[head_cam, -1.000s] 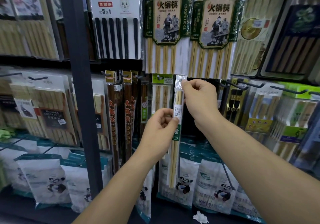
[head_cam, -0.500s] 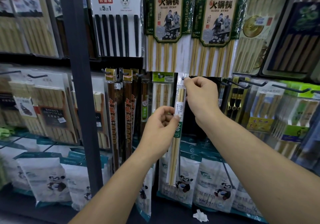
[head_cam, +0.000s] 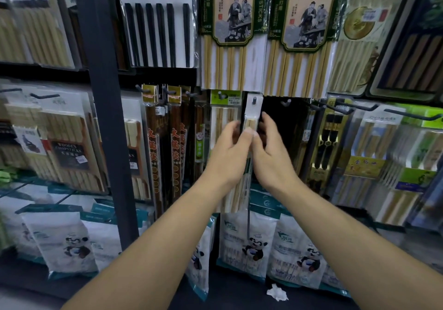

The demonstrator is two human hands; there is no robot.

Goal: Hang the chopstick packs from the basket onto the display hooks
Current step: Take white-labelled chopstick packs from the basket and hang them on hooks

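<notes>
Pack [head_cam: 251,118] hangs on hook [head_cam: 254,99]; our left hand [head_cam: 229,152] and right hand [head_cam: 273,154] flank it, thumbs touching. Blur hides grip, we cannot tell. Basket unseen.

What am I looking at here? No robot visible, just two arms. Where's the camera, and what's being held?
There is no machine. A person works bare-handed, and the single view comes from a wide-angle camera worn on their head, looking forward and down. They face a display rack hung with chopstick packs. In the middle, a narrow chopstick pack hangs on a hook. The left hand and right hand flank it, with the thumbs meeting on its front. Motion blur hides whether either hand actually grips it. Panda-printed bags stand below.
</notes>
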